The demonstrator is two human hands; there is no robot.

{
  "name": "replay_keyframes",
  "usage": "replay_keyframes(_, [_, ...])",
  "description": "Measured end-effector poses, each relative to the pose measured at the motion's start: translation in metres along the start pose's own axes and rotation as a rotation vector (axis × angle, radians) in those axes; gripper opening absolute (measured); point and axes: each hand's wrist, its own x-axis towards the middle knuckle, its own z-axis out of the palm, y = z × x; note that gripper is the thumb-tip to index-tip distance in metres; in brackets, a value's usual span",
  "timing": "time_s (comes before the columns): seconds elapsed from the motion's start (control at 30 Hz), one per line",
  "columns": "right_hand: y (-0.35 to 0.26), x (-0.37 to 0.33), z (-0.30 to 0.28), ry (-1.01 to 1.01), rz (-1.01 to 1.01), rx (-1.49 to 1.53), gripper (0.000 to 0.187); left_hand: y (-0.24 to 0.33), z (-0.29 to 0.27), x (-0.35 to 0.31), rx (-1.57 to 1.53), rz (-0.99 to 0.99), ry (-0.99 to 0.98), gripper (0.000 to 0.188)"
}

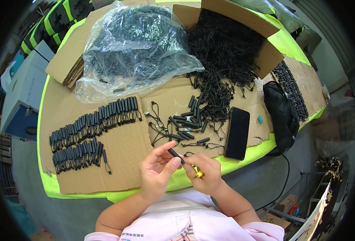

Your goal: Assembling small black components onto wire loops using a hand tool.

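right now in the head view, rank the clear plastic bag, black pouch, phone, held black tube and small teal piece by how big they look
1. Clear plastic bag
2. Black pouch
3. Phone
4. Held black tube, probably nearer the camera
5. Small teal piece

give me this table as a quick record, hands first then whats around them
left hand: holds a black tube
right hand: at the tube's near end, gripping a yellow item, mostly hidden
left side: two rows of corded tubes on a cardboard sheet
middle: loose tubes
right side: smartphone, screen dark
far side: clear plastic bag, cardboard box overflowing with black cords
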Motion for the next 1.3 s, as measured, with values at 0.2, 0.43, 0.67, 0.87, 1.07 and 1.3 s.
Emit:
replay_keyframes(0.2, [-0.002,-0.011,-0.001,-0.172,0.712,0.586,0.015,-0.005,-0.002,0.002,0.279,0.169,-0.056,0.038])
replay_keyframes(0.43, [-0.009,-0.006,-0.005,-0.122,0.204,-0.086,0.038,0.002,-0.009,0.012,-0.289,-0.240,0.032,0.036])
replay_keyframes(0.67, [-0.012,-0.006,0.000,-0.118,0.026,-0.330,0.043,-0.001,-0.008,0.009,-0.205,-0.096,0.155,0.031])
replay_keyframes(0.87, [-0.011,-0.008,0.006,-0.078,0.030,-0.391,0.044,-0.024,0.002,0.004,0.024,0.198,0.129,0.032])
replay_keyframes(1.07, [-0.010,-0.008,0.007,-0.143,0.087,-0.330,0.039,-0.011,-0.012,0.010,0.113,0.194,0.194,0.031])
replay_keyframes(1.3, [0.003,-0.013,-0.005,-0.176,0.171,-0.327,0.031,0.049,-0.090,0.013,1.434,0.223,0.464,0.023])
